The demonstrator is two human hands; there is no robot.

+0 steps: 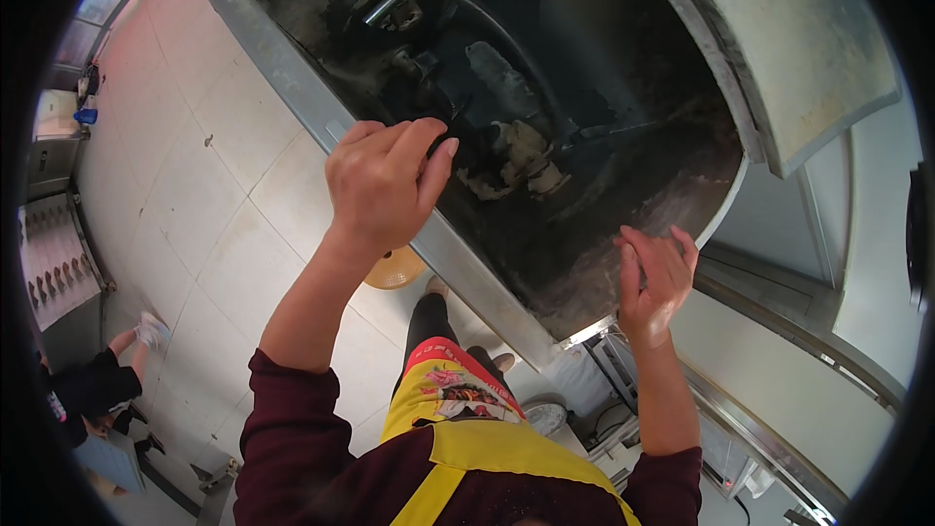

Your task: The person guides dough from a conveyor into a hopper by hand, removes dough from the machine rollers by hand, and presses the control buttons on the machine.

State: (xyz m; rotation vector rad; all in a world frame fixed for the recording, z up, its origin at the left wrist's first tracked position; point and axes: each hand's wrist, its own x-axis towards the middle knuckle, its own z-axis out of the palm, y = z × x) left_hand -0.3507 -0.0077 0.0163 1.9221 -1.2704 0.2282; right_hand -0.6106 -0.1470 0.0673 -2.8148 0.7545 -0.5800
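Observation:
A large metal basin [584, 166] with a dark, stained inside fills the upper middle. In it lie a curved metal pipe [487, 21] and torn pale scraps [526, 156]. Over the basin's near rim [282, 78] is my left hand [385, 180], its fingers curled and the thumb close to the index finger; whatever is between them is too small to make out. My right hand [657, 278] is above the basin's right corner, with bent fingers and the thumb near the index fingertip. Anything in that pinch cannot be made out.
A curved metal lid or panel [799, 39] rises at the upper right. Beneath my left forearm, a round yellowish item [394, 270] sits on the tiled floor [214, 175]. Another person [93, 380] is at the lower left, near a tray rack [58, 263]. Metal rails [769, 312] run along the right.

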